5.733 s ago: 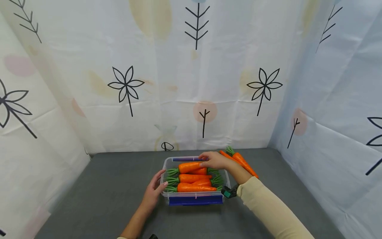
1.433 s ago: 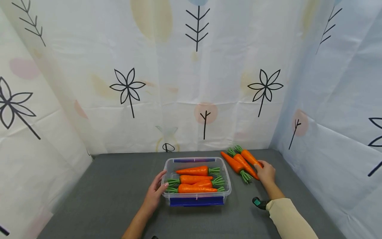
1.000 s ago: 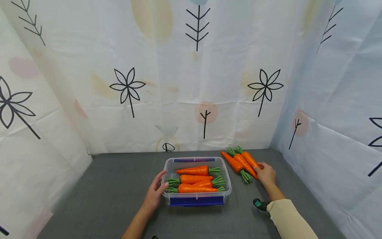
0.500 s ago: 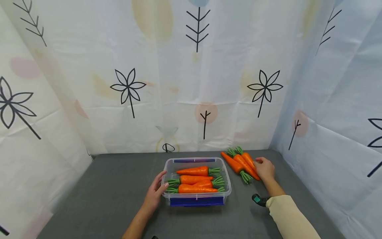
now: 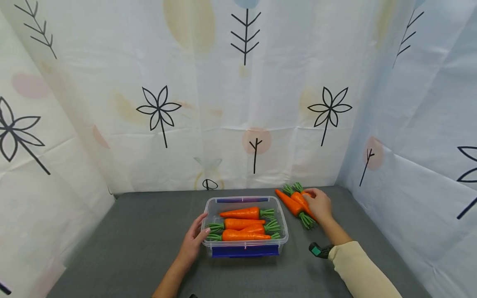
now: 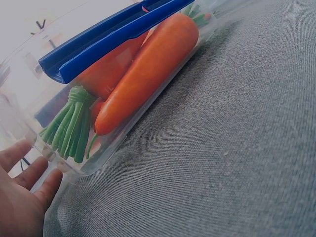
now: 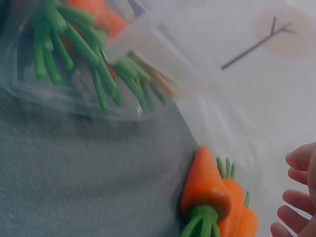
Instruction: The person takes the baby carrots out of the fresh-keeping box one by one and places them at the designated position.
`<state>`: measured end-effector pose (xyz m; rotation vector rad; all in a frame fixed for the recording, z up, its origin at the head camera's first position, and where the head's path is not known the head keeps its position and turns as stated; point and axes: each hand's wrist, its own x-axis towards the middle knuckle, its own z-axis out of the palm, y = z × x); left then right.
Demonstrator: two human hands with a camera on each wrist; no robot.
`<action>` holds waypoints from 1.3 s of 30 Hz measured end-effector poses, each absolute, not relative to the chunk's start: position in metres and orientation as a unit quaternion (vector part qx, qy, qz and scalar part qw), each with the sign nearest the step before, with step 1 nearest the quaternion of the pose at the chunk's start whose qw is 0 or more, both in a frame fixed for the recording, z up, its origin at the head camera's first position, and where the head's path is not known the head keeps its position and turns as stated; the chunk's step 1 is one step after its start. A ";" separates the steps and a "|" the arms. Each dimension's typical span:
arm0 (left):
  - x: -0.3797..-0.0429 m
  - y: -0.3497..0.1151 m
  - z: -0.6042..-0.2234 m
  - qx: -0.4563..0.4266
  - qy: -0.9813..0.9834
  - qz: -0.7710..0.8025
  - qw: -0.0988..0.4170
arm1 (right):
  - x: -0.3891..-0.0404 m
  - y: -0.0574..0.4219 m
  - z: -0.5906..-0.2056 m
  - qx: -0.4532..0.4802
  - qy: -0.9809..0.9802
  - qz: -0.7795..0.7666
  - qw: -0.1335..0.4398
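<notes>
In the head view my left hand [image 5: 191, 238] rests against the left side of a clear plastic container [image 5: 283, 219] with blue clips. Its fingers look extended along that wall in the left wrist view. Several orange carrots with green tops lie in the container, among them the front carrot [image 5: 246, 235]. To the right, three more carrots lie side by side on the table, the leftmost carrot [image 5: 288, 203] with its greens toward me. My right hand [image 5: 319, 205] overlaps the rightmost one. Loosely bent fingers [image 7: 296, 202] hold nothing in the right wrist view, apart from these carrots.
A grey cloth-covered table [image 5: 149, 231] carries everything. White patterned fabric [image 5: 223, 103] hangs at the back and along both sides. A dark wrist device [image 5: 319, 251] sits on the right wrist.
A carrot gripped over the container 5.7 seconds ago has joined the group on the right. My right hand has let go of it and moved up and left over these carrots. The left hand stays.
</notes>
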<state>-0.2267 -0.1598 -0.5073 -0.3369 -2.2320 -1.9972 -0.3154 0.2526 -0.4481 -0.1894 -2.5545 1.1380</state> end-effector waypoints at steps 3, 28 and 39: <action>-0.227 -0.160 -0.507 -0.113 -0.738 -0.662 0.063 | -0.312 0.246 -0.444 -0.055 -0.899 0.402 0.167; -0.226 -0.160 -0.508 -0.114 -0.740 -0.660 0.064 | -0.286 0.191 -0.416 0.146 -0.869 0.463 0.095; -0.226 -0.160 -0.509 -0.115 -0.737 -0.663 0.064 | -0.275 0.169 -0.409 0.211 -0.871 0.443 0.035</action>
